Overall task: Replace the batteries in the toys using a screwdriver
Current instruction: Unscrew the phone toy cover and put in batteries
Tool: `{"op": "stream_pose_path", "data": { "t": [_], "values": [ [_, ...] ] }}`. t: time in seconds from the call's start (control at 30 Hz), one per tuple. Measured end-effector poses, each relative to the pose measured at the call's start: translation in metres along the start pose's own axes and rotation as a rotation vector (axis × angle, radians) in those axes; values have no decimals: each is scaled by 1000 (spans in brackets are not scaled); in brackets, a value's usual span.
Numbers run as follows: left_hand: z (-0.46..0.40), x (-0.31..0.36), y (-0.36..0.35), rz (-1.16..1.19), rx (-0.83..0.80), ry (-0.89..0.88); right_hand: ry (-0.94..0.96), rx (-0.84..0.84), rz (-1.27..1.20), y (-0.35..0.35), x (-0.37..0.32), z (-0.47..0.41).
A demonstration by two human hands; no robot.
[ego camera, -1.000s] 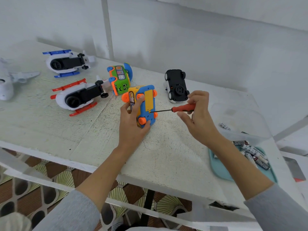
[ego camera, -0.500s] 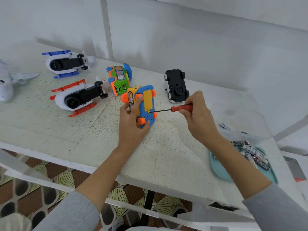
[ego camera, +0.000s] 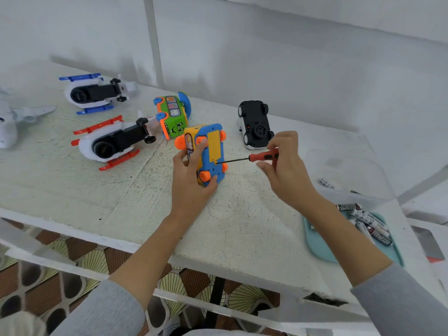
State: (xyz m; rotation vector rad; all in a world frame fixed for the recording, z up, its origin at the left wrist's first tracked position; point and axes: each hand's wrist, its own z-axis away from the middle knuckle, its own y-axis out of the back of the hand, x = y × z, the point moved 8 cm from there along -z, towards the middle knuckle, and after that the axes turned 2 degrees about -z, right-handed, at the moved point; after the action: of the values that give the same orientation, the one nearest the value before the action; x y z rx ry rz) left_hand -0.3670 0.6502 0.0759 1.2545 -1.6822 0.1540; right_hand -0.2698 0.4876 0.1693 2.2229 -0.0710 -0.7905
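My left hand (ego camera: 190, 180) grips a blue and yellow toy bus (ego camera: 210, 151) with orange wheels, tipped on its side so the yellow battery cover faces right. My right hand (ego camera: 284, 170) pinches the red handle of a small screwdriver (ego camera: 252, 158). Its black shaft runs left, and the tip sits at the lower edge of the yellow cover. Loose batteries (ego camera: 368, 223) lie on a teal tray (ego camera: 317, 243) at the right.
On the white table (ego camera: 121, 202) lie a green toy bus (ego camera: 172, 116), an upturned black and white car (ego camera: 255, 124), a red-skid helicopter (ego camera: 111, 141), a blue-skid helicopter (ego camera: 93, 93) and a white plane (ego camera: 9, 122). A clear plastic box (ego camera: 349, 175) stands beyond the tray.
My right hand's fingers have shifted around the screwdriver handle, with the tip staying at the cover. My left hand and the bus have barely moved.
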Motion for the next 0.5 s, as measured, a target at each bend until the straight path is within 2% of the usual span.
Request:
{"op": "stream_pose_path", "data": {
  "t": [0.07, 0.2, 0.37, 0.5],
  "values": [
    [0, -1, -1, -2, 0, 2, 16, 3, 29, 0, -2, 1],
    [1, -5, 0, 47, 11, 36, -158, -75, 141, -1, 13, 1],
    [1, -5, 0, 38, 13, 30, -23, -61, 36, -2, 0, 6],
    [0, -7, 1, 67, 26, 55, -145, -79, 59, -3, 14, 6]
  ]
}}
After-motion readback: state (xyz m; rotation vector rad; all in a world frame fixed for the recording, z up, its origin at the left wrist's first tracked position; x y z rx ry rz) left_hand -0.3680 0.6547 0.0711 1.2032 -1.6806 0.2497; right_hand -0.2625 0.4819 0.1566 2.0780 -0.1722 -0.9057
